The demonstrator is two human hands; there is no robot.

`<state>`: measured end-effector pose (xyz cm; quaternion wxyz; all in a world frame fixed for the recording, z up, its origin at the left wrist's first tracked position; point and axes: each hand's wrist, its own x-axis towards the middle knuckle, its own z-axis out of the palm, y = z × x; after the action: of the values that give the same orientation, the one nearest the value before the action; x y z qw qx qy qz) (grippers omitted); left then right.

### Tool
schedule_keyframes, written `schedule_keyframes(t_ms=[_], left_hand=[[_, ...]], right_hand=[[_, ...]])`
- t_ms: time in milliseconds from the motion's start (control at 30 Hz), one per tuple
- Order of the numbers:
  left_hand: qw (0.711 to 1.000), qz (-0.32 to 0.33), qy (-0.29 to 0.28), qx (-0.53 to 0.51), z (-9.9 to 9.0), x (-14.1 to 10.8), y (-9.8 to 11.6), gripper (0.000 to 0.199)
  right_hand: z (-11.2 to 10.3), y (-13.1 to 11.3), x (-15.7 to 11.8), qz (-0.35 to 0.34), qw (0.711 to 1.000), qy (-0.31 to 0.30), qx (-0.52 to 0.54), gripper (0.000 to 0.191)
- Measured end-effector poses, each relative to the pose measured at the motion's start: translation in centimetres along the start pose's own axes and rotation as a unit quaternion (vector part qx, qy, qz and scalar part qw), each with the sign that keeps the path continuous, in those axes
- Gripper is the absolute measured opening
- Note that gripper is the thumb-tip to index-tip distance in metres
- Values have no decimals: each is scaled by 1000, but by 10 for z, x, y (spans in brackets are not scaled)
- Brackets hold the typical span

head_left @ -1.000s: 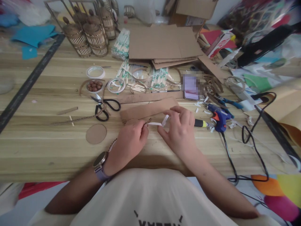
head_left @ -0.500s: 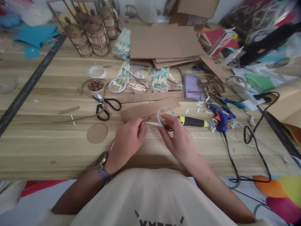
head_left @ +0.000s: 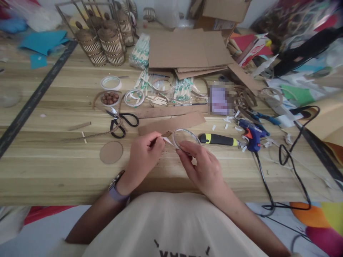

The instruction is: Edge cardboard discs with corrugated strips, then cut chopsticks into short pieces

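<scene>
My right hand (head_left: 202,166) is closed on a roll of white tape (head_left: 175,137), held tilted above the table with thumb and fingers at its near edge. A short strip of tape (head_left: 168,140) runs from the roll to my left hand (head_left: 144,155). The left thumb and forefinger pinch its end; a small brown piece (head_left: 167,134) shows just past the fingertips, and I cannot tell whether it is held too. Behind both hands lies a cardboard strip (head_left: 171,123). A cardboard disc (head_left: 111,152) is left of my left hand.
Black-handled scissors (head_left: 118,129) lie at left, near a bowl of brown beads (head_left: 109,98). To the right are a black-and-yellow handled tool (head_left: 221,139) and a blue glue gun (head_left: 253,135) with its cable. Cardboard sheets (head_left: 187,48) and small woven lanterns (head_left: 111,46) stand farther back.
The tape roll has shifted left and tilted, bringing it closer to my left hand. Less strip shows between the hands. My left wrist has turned slightly.
</scene>
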<state>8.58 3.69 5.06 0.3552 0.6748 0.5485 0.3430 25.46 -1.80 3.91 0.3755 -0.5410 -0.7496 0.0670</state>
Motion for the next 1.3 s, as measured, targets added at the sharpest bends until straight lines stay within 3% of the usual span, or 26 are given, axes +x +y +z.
schedule_keyframes(t_ms=[200,367,433,567,600,667,800,900,1033,1200,1300], left_hand=[[996,-34,0,-80,3,-3,4,23],[990,-50,-3,-133,5,-3,6,21],[988,-62,45,-133,-4,4,2,18],[941,-79,265,-196,-37,27,-13,22],[943,-82,251,-200,-43,31,-16,23],[962,-95,166,-196,-47,33,-20,20],[977,-106,40,-183,-27,19,-19,19],[978,-110,-62,-164,-12,8,-16,21],[979,-95,-114,-140,-7,0,-10,23],[969,-103,-183,-131,-2,-5,-8,27],[964,-95,-210,-134,2,-6,-9,28]], right_hand=[[-4,-3,-5,71,997,-2,43,16],[-7,-7,-7,86,995,19,53,12],[-12,-6,-11,89,994,20,57,7],[-28,11,-21,158,984,52,64,12],[-31,18,-21,184,980,43,57,19],[-36,32,-16,195,980,0,37,25],[-38,51,4,137,991,-8,-13,18],[-38,55,15,164,986,4,-25,21],[-35,61,19,198,976,66,-62,10],[-30,97,22,120,962,168,-177,19],[-29,119,21,81,957,123,-249,23]])
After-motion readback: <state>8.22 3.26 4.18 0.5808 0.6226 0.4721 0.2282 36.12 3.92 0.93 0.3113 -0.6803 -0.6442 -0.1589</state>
